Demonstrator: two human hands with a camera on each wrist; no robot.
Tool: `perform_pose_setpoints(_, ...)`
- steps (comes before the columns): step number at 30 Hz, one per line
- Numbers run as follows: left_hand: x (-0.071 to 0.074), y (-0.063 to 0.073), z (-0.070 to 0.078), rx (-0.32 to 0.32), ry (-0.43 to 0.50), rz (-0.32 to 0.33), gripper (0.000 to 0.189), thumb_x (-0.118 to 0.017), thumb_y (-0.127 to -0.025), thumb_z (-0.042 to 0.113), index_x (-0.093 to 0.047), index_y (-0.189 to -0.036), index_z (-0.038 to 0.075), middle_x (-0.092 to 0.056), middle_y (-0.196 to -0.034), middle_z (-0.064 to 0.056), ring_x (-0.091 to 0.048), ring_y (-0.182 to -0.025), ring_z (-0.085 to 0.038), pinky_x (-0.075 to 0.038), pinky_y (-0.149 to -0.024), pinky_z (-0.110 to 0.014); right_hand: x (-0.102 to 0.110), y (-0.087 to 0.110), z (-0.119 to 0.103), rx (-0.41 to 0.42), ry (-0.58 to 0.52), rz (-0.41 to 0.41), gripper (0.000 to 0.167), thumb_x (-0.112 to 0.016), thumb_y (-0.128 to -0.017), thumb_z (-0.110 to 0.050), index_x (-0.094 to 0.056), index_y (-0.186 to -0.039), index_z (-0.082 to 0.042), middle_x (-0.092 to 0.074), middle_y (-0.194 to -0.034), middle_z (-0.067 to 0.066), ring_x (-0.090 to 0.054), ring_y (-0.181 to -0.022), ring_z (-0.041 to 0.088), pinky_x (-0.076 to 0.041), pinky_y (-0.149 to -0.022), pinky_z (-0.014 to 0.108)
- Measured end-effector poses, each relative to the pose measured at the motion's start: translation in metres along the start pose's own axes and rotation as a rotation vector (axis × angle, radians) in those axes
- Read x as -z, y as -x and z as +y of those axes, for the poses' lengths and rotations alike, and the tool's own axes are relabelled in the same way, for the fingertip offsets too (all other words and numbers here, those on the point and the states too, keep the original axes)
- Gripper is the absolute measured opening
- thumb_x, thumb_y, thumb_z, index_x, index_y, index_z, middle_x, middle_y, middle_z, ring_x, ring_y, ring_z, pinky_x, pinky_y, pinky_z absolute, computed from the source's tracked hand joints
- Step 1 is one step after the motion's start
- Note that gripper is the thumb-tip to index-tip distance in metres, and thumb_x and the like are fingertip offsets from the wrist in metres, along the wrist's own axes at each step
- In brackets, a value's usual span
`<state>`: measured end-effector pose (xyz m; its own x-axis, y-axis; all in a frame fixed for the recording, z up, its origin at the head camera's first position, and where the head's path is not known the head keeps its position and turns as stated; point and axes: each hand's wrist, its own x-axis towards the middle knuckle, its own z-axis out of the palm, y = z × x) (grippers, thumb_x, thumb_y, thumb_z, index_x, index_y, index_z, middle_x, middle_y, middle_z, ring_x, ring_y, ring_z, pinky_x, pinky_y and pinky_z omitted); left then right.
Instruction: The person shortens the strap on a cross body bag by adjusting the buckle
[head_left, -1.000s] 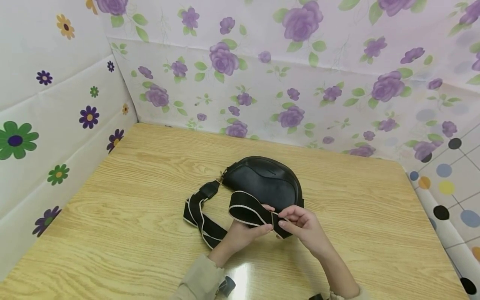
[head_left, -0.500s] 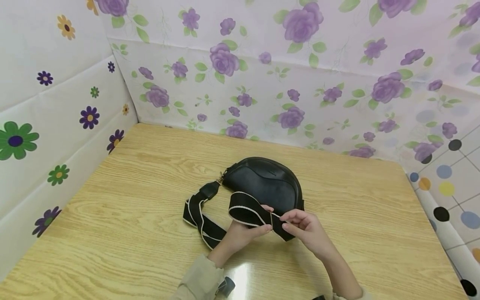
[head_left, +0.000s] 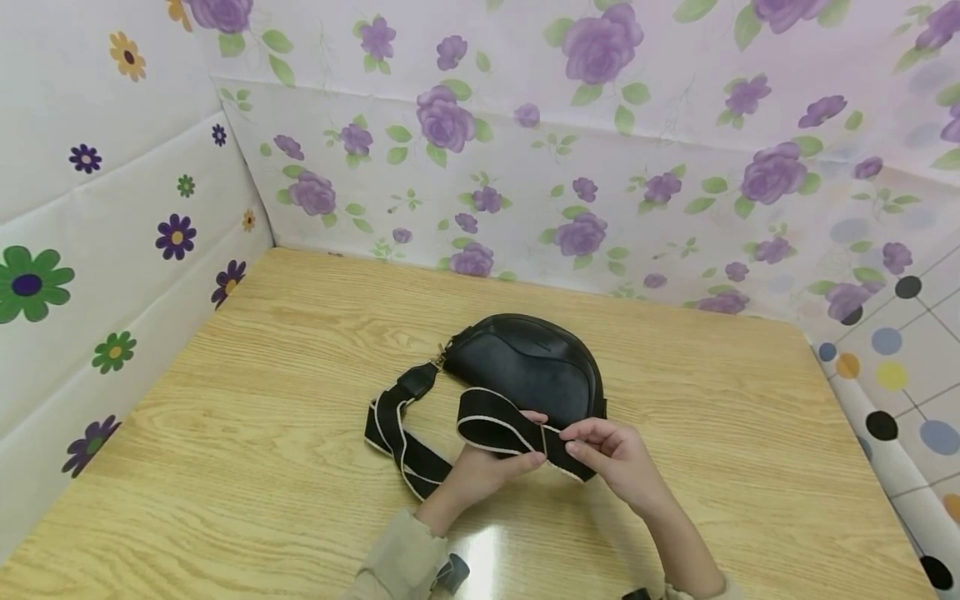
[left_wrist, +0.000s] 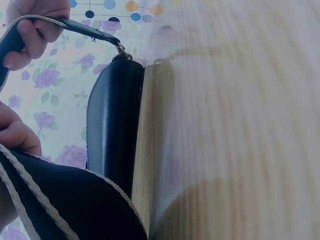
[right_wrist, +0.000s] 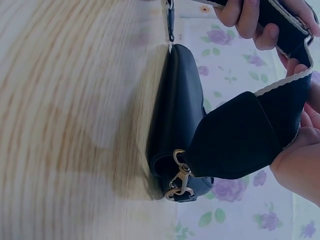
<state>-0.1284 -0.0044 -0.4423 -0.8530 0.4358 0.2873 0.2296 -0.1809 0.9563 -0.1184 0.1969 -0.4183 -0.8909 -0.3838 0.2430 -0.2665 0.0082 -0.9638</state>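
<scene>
A black crescent-shaped shoulder bag (head_left: 525, 367) stands on the table behind my hands. Its wide black strap (head_left: 491, 417) has cream edging and bends into a loop in front of the bag. My left hand (head_left: 483, 473) grips the strap at the thin metal slider (head_left: 544, 442), thumb in front. Just right of that slider, my right hand (head_left: 618, 467) pinches the strap between thumb and fingers. In the right wrist view, a gold clasp (right_wrist: 183, 175) joins the strap's leather tab (right_wrist: 235, 140) to the bag. The left wrist view shows the bag's side (left_wrist: 112, 125) past the strap.
The rest of the strap lies twisted on the wooden table (head_left: 247, 417), left of the bag, clipped to its left end. A flower-printed sheet (head_left: 450, 167) hangs behind the table. Dark wrist gear (head_left: 453, 573) shows by the left sleeve.
My right hand has shifted slightly right, and a little more strap shows on that side of the slider. The left hand and the bag stay about where they were.
</scene>
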Motion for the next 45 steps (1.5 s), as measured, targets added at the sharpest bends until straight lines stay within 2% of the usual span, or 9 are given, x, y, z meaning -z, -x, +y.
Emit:
perform_pose_setpoints(13, -0.003, 0.000, -0.002, -0.043, -0.029, -0.001, 0.040, -0.065, -0.079, 0.001, -0.052, -0.116, -0.007, -0.053, -0.115, -0.022, -0.051, -0.105, -0.016, -0.039, -0.090, -0.029, -0.004, -0.003, -0.006, 0.055, -0.004, -0.016, 0.009, -0.055, -0.082, 0.011, -0.055, -0.090, 0.015, -0.064, -0.084, -0.004, -0.054, -0.067, 0.004, -0.045, -0.056, 0.018)
perform_pose_setpoints(19, -0.005, 0.000, -0.001, -0.043, -0.019, 0.001, 0.040, -0.065, -0.078, -0.002, -0.052, -0.115, -0.007, -0.054, -0.114, -0.022, -0.052, -0.102, -0.014, -0.040, -0.089, -0.028, -0.006, -0.004, -0.006, 0.085, -0.025, -0.019, 0.007, -0.055, -0.082, 0.010, -0.055, -0.089, 0.013, -0.064, -0.083, -0.003, -0.053, -0.067, 0.004, -0.044, -0.055, 0.018)
perform_pose_setpoints(24, -0.008, 0.001, 0.000, -0.022, -0.013, -0.026, 0.040, -0.065, -0.078, -0.003, -0.051, -0.115, -0.009, -0.054, -0.114, -0.021, -0.051, -0.103, -0.013, -0.040, -0.089, -0.028, -0.008, -0.005, -0.005, 0.112, -0.041, -0.039, 0.006, -0.055, -0.082, 0.011, -0.055, -0.088, 0.012, -0.064, -0.083, -0.003, -0.053, -0.067, 0.004, -0.044, -0.056, 0.018)
perform_pose_setpoints(31, -0.010, 0.000, 0.005, 0.008, 0.002, -0.037, 0.041, -0.063, -0.078, -0.008, -0.049, -0.116, -0.012, -0.053, -0.115, -0.020, -0.050, -0.102, -0.010, -0.041, -0.088, -0.027, -0.010, -0.006, -0.004, 0.096, -0.044, -0.039, 0.006, -0.054, -0.082, 0.012, -0.053, -0.088, 0.012, -0.064, -0.083, -0.003, -0.056, -0.071, 0.005, -0.047, -0.061, 0.019)
perform_pose_setpoints(38, -0.010, 0.000, 0.027, 0.018, 0.003, -0.035, 0.039, -0.062, -0.078, -0.007, -0.048, -0.113, -0.015, -0.054, -0.110, -0.024, -0.051, -0.095, -0.005, -0.042, -0.084, -0.024, -0.009, -0.006, -0.005, 0.058, -0.066, -0.051, 0.009, -0.053, -0.084, 0.010, -0.051, -0.092, 0.013, -0.063, -0.083, -0.003, -0.057, -0.073, 0.007, -0.047, -0.065, 0.021)
perform_pose_setpoints(42, -0.011, 0.000, 0.028, 0.023, 0.007, -0.032, 0.038, -0.062, -0.078, -0.008, -0.049, -0.113, -0.014, -0.055, -0.109, -0.023, -0.051, -0.093, -0.005, -0.042, -0.083, -0.023, -0.007, -0.005, -0.005, 0.021, -0.061, -0.066, 0.010, -0.053, -0.084, 0.009, -0.051, -0.093, 0.013, -0.063, -0.085, -0.003, -0.058, -0.074, 0.008, -0.048, -0.065, 0.022)
perform_pose_setpoints(45, -0.010, 0.000, 0.022, 0.007, 0.018, -0.027, 0.037, -0.063, -0.078, -0.006, -0.050, -0.113, -0.012, -0.055, -0.109, -0.024, -0.052, -0.093, -0.006, -0.043, -0.082, -0.024, -0.005, -0.003, -0.006, 0.001, -0.047, -0.072, 0.011, -0.054, -0.084, 0.008, -0.051, -0.094, 0.012, -0.063, -0.087, -0.003, -0.058, -0.076, 0.008, -0.047, -0.064, 0.022)
